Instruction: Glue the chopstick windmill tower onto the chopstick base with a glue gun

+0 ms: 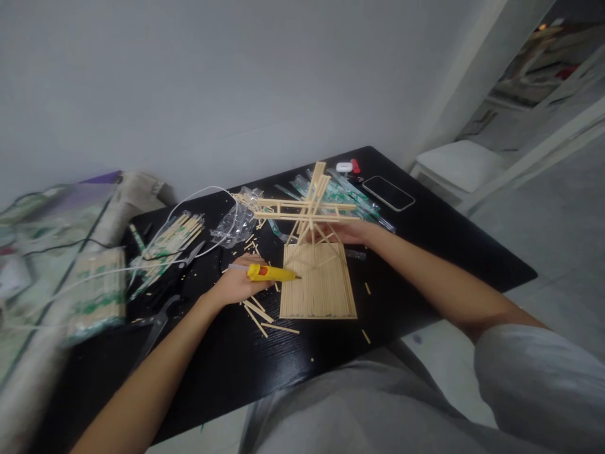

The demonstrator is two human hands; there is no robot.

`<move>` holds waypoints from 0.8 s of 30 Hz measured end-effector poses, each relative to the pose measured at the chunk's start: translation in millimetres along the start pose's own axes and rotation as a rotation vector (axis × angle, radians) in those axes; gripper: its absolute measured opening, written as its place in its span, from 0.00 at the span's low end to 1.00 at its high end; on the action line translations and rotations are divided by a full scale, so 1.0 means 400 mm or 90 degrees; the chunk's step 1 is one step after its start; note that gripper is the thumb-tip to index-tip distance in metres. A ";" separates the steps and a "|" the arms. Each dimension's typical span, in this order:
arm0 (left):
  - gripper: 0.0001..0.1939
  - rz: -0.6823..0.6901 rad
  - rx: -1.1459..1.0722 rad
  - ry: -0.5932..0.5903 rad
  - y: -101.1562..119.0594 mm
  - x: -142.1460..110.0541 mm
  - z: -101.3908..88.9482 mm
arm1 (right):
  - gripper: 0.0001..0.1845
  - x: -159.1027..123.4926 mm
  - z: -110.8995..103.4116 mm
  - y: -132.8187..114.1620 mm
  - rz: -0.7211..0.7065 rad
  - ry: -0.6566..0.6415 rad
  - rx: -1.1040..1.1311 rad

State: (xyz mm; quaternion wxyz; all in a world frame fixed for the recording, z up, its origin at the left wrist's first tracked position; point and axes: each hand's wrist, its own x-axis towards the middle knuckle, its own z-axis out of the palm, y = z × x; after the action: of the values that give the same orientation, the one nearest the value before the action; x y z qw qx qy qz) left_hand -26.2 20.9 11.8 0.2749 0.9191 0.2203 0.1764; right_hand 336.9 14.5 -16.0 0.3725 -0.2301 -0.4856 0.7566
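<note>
1. A person's left hand [239, 280] is holding a small yellow glue gun [270, 273] with a dark tip, fingers closing around its rear part and the nozzle pointing toward the right.
2. The nozzle is hovering over or touching a flat, roughly square base of pale wooden sticks [317, 290]; which of the two, the view is not telling.
3. Rising from the rear of that base, a pale stick-built frame with crossed, ladder-like blades [311, 210] is standing near the middle of a black tabletop [454, 265].
4. The right hand [344, 232] is reaching in behind the slanting struts, its fingers partly hidden; whether it is gripping the frame, one cannot tell.
5. Loose, short pale sticks [255, 312] are lying just beside the base, below the left hand.
6. Behind the frame, clear-and-green plastic wrappers [362, 202] are spreading across the tabletop, with a dark-screened smartphone [388, 192] lying near them.
7. On the left, a thin white cable [184, 203] is looping past a bundle of pale sticks in green-printed wrapping [172, 243].
</note>
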 end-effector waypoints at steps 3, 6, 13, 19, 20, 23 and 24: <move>0.16 -0.008 0.006 0.004 0.015 0.000 -0.008 | 0.27 0.000 0.003 -0.002 -0.004 -0.009 -0.002; 0.15 0.014 0.000 0.009 0.025 0.000 -0.017 | 0.26 -0.001 0.004 -0.005 -0.004 -0.022 -0.001; 0.12 0.037 0.001 -0.031 0.022 -0.001 -0.025 | 0.27 -0.001 0.001 -0.002 -0.002 -0.014 -0.003; 0.10 0.000 0.019 -0.087 0.023 -0.008 -0.025 | 0.25 -0.001 0.000 -0.001 0.010 -0.021 0.011; 0.10 0.008 0.023 -0.091 0.024 -0.008 -0.025 | 0.25 -0.001 0.000 -0.002 0.009 -0.022 0.011; 0.11 0.036 0.043 -0.092 0.028 -0.009 -0.022 | 0.27 0.000 0.001 -0.002 0.003 -0.029 0.012; 0.11 0.042 0.048 -0.093 0.029 -0.009 -0.020 | 0.27 0.000 0.001 -0.002 0.001 -0.030 0.011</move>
State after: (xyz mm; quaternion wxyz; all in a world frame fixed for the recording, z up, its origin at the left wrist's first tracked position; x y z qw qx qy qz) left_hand -29.2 13.6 24.3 0.2496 0.9459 0.1761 0.1093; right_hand 336.7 14.5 -15.0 0.3623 -0.2097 -0.4871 0.7665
